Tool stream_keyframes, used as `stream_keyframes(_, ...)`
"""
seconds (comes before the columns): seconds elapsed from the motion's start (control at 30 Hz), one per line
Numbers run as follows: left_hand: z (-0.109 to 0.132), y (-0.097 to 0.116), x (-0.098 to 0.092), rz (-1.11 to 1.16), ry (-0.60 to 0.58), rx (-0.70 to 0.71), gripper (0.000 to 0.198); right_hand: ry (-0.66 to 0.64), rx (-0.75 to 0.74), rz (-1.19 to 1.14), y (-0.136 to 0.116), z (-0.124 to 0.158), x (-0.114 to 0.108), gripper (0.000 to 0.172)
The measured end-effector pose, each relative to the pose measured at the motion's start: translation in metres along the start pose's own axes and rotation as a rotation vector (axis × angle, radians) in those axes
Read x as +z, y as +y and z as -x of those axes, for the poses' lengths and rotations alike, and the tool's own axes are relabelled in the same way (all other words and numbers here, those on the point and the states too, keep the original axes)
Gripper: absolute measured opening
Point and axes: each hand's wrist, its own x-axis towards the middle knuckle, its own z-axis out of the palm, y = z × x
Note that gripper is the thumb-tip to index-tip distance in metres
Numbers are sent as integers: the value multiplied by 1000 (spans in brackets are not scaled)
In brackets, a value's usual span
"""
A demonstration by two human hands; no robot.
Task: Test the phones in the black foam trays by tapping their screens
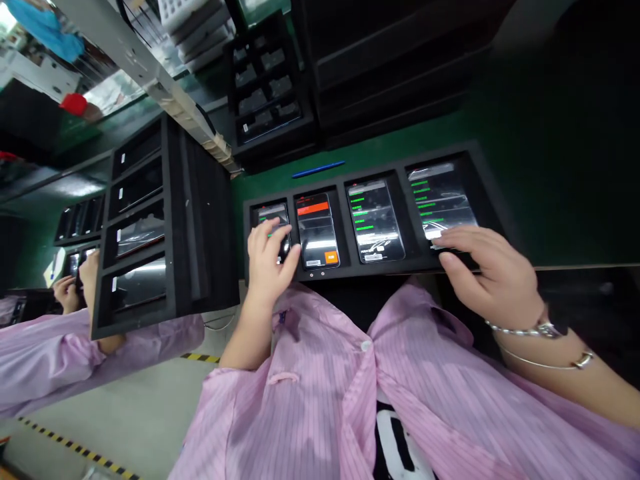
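A black foam tray (345,270) lies at the near edge of the green bench and holds several lit phones in a row. My left hand (267,257) rests on the leftmost phone (273,217), fingers curled over its lower screen. Beside it sits a phone with a red banner and an orange button (317,230). A third phone (375,220) shows green text lines. My right hand (487,270) lies with fingers stretched out flat over the bottom of the rightmost phone (440,197). A watch and a thin bracelet circle my right wrist. Both arms wear pink striped sleeves.
A blue pen (319,169) lies on the green mat behind the tray. A second black tray (173,220) with several phones stands to the left. Stacked black trays (270,87) sit further back. At far left a co-worker's hands (75,283) in a pink sleeve handle another phone.
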Motion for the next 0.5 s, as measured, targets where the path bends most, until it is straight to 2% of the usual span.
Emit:
stream_keyframes(0.07, 20, 8, 3, -44, -55, 1, 39, -34, -76, -14, 2, 0, 2, 23)
stream_keyframes(0.17, 34, 10, 12, -80, -106, -1, 41, -76, -137, -32, -1, -7, 8, 29)
stream_keyframes(0.3, 36, 11, 23, -164, -97, 11, 41, -140, -179, -25, -6, -13, 28, 33)
stream_keyframes(0.5, 39, 14, 27, -213, -59, 18, 44, -166, -214, 158, -8, -3, 55, 39)
